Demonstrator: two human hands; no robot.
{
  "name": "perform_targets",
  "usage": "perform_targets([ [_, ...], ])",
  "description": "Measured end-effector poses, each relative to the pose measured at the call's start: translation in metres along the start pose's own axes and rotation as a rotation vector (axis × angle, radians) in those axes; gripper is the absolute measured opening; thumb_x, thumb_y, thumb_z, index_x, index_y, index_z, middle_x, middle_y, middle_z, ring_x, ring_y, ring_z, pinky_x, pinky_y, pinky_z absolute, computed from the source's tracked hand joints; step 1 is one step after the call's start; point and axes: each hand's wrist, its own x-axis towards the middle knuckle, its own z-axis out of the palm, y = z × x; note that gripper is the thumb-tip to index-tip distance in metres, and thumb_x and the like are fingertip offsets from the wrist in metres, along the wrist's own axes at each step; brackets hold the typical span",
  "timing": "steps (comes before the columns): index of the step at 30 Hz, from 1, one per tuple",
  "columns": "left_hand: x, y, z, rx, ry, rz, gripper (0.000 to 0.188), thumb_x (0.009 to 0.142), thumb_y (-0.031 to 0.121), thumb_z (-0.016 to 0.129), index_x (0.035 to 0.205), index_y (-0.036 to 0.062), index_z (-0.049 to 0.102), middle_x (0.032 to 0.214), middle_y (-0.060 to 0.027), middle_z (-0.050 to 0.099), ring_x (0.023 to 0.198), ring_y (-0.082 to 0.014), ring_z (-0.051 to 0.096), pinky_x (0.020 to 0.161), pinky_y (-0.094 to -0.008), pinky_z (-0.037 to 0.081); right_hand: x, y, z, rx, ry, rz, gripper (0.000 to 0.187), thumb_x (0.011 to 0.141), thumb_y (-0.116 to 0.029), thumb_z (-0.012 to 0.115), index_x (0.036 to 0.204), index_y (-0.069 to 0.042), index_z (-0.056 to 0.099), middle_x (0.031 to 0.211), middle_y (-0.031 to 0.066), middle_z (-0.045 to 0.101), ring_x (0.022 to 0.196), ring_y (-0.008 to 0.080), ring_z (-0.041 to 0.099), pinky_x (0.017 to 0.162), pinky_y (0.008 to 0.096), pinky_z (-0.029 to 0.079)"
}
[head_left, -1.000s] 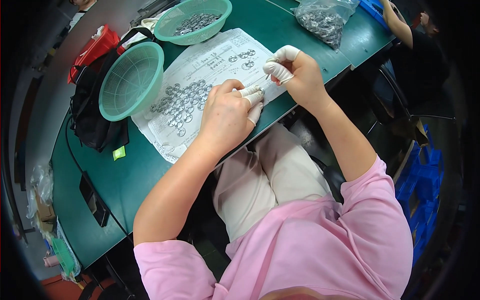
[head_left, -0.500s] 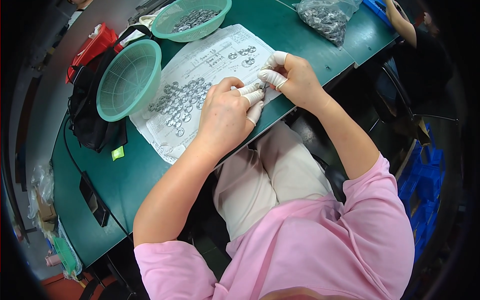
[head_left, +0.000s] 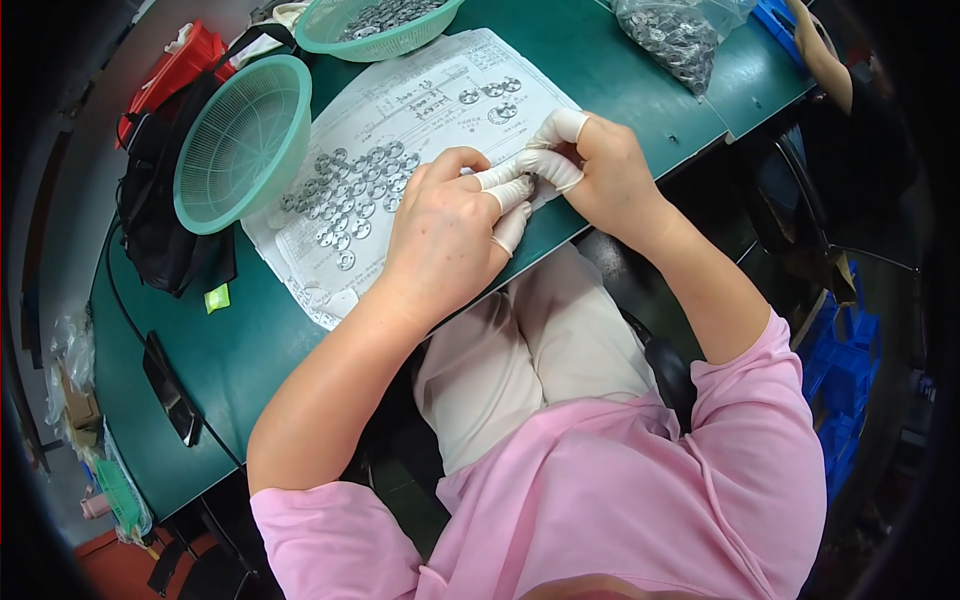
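Note:
My left hand [head_left: 452,222] and my right hand [head_left: 600,172] meet over the near right edge of a printed paper sheet [head_left: 400,120]. White finger cots cover several fingertips on both. The left fingers pinch a small piece whose edge barely shows between the fingertips; its kind is hidden. Closed against it, the right thumb and forefinger press from the other side, and what they hold cannot be seen. Left of my left hand, many round metal discs with holes [head_left: 362,190] lie spread on the paper. A few more such discs [head_left: 493,90] sit near its far right corner.
A green mesh basket [head_left: 243,145] stands beside a black bag [head_left: 165,215] at left. Another green basket [head_left: 385,45] with metal parts is at the back. A clear bag of metal parts [head_left: 675,45] rests at far right. A black phone-like slab [head_left: 170,388] and cable lie left.
The right fingers have come down closer against the left fingertips, covering the dark piece seen between them before. The whole view has shifted slightly.

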Motion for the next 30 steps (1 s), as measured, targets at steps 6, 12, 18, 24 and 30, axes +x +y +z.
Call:
perform_targets([
  [6,0.0005,0.0024,0.0006,-0.018,-0.002,-0.022,0.019,0.075,0.012,0.065,0.092,0.0079,0.071,0.08,-0.0066,0.069,0.093,-0.0248,0.059,0.078,-0.0376,0.045,0.0037,-0.0032,-0.0006,-0.044,-0.015,-0.095,0.012,0.081,-0.004,0.068,0.078,0.002,0.058,0.07,0.01,0.062,0.059,0.0157,0.06,0.054,0.0267,0.048],
  [12,0.0018,-0.0004,-0.0003,-0.011,0.013,-0.007,0.019,0.075,0.012,0.065,0.092,0.0081,0.071,0.08,-0.0064,0.068,0.093,-0.0247,0.058,0.079,-0.0382,0.045,0.006,-0.0004,0.0051,0.0,0.005,-0.064,0.014,0.08,-0.005,0.069,0.077,0.001,0.057,0.068,0.011,0.061,0.057,0.0182,0.06,0.053,0.0276,0.048],
  [18,0.0009,0.0051,-0.0031,0.05,0.008,-0.017,0.018,0.075,0.013,0.065,0.092,0.009,0.072,0.081,-0.0065,0.068,0.095,-0.0253,0.058,0.082,-0.0394,0.043,0.003,-0.0009,0.0038,-0.023,0.004,-0.064,0.016,0.079,-0.006,0.07,0.077,0.001,0.056,0.067,0.0116,0.06,0.055,0.019,0.058,0.051,0.029,0.047],
  [24,-0.0012,0.0042,-0.0033,0.13,0.044,0.004,0.018,0.076,0.015,0.065,0.091,0.0092,0.072,0.082,-0.0069,0.068,0.097,-0.026,0.057,0.084,-0.0397,0.042,0.0033,-0.0064,0.0035,-0.064,0.016,-0.088,0.016,0.079,-0.006,0.07,0.077,0.001,0.056,0.067,0.0124,0.059,0.056,0.0208,0.058,0.053,0.0297,0.047],
  [30,-0.0018,0.0026,-0.0029,0.121,0.019,0.005,0.017,0.077,0.017,0.065,0.089,0.0094,0.073,0.08,-0.0069,0.068,0.097,-0.0255,0.057,0.086,-0.0397,0.041,0.0001,-0.0062,0.0019,-0.081,0.008,-0.083,0.017,0.079,-0.006,0.069,0.076,0.001,0.055,0.066,0.0123,0.059,0.057,0.0218,0.058,0.054,0.0297,0.047],
])
